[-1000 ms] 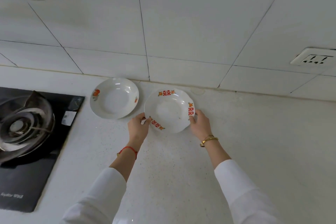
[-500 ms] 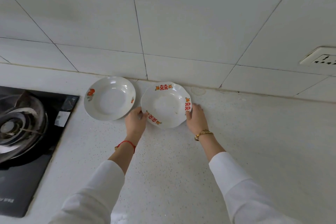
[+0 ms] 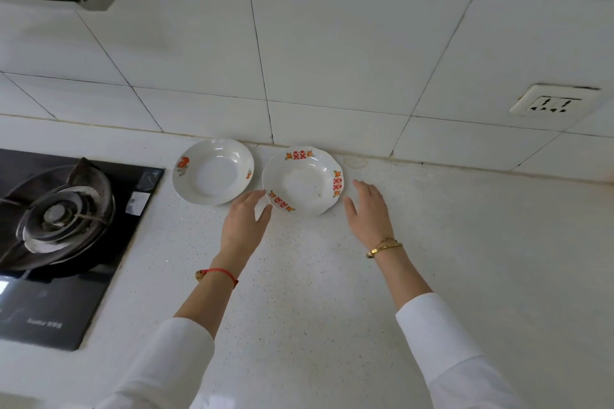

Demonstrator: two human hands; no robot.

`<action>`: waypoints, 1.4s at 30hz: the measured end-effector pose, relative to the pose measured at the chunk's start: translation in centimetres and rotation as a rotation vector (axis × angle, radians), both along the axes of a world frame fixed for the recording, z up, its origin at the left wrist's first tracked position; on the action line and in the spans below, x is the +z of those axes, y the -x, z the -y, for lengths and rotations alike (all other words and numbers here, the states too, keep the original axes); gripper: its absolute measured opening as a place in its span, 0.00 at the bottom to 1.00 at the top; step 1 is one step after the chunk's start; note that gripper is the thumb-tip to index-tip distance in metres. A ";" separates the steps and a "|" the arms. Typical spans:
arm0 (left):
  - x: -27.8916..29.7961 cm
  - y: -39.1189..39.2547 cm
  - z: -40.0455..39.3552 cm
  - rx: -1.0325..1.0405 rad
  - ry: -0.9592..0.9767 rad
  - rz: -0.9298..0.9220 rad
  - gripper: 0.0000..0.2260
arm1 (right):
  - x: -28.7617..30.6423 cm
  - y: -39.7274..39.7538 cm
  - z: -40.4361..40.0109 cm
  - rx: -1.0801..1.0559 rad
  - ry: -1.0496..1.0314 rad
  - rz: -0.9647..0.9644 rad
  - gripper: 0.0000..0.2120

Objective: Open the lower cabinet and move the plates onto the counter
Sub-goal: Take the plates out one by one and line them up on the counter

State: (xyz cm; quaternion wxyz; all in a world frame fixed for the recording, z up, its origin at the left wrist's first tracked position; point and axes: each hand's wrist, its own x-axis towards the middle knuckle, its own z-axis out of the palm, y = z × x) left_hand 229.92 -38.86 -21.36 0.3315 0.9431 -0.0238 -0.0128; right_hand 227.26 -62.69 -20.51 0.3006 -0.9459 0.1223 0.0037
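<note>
While both plates sit on the bench (image 3: 299, 276) by the wall | fruit-patterned plate (image 3: 213, 171) left, red-motif plate (image 3: 303, 181) right | left hand (image 3: 244, 226), right hand (image 3: 367, 209): fingers relaxed, holding nothing | glazed ceramic: stiff, slippery, breakable; grip opposite rims.

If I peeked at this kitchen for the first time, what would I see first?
Two white plates with red and orange pictures, side by side on the speckled counter by the tiled wall. An open left hand and right hand sit either side of the scalloped plate. A black gas stove is far left.
</note>
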 end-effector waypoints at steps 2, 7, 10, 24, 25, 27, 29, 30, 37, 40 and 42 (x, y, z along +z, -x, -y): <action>1.3 1.7 -0.3 -0.035 -0.035 0.060 0.18 | 1.0 1.9 0.0 0.022 0.001 0.037 0.22; 4.0 6.4 -1.1 -0.076 -0.088 0.180 0.18 | 3.1 7.0 -0.1 0.053 0.011 0.085 0.22; 5.3 9.0 -1.6 -0.095 -0.093 0.211 0.18 | 4.1 9.9 -0.2 0.059 0.011 0.120 0.22; 8.8 22.2 -5.3 -0.190 -0.059 0.344 0.17 | 7.6 24.5 -3.6 0.009 0.005 0.241 0.22; 8.8 23.3 -5.8 -0.198 -0.052 0.348 0.17 | 7.6 25.7 -4.1 0.001 0.004 0.246 0.22; 8.8 25.6 -7.1 -0.217 -0.043 0.347 0.17 | 7.6 28.4 -5.3 -0.016 0.007 0.250 0.22; 8.9 28.1 -8.4 -0.237 -0.038 0.339 0.17 | 7.5 31.5 -6.8 -0.039 0.002 0.252 0.21; 8.9 29.4 -9.1 -0.247 -0.034 0.334 0.17 | 7.4 33.1 -7.6 -0.049 -0.006 0.249 0.22; 8.5 38.2 -13.4 -0.303 -0.018 0.299 0.17 | 6.9 43.4 -11.9 -0.102 -0.022 0.213 0.22; 8.4 41.4 -14.2 -0.325 -0.006 0.273 0.17 | 6.8 47.0 -12.8 -0.121 -0.028 0.192 0.22; 8.3 43.1 -14.4 -0.343 0.001 0.263 0.17 | 6.7 49.2 -13.0 -0.139 -0.023 0.198 0.21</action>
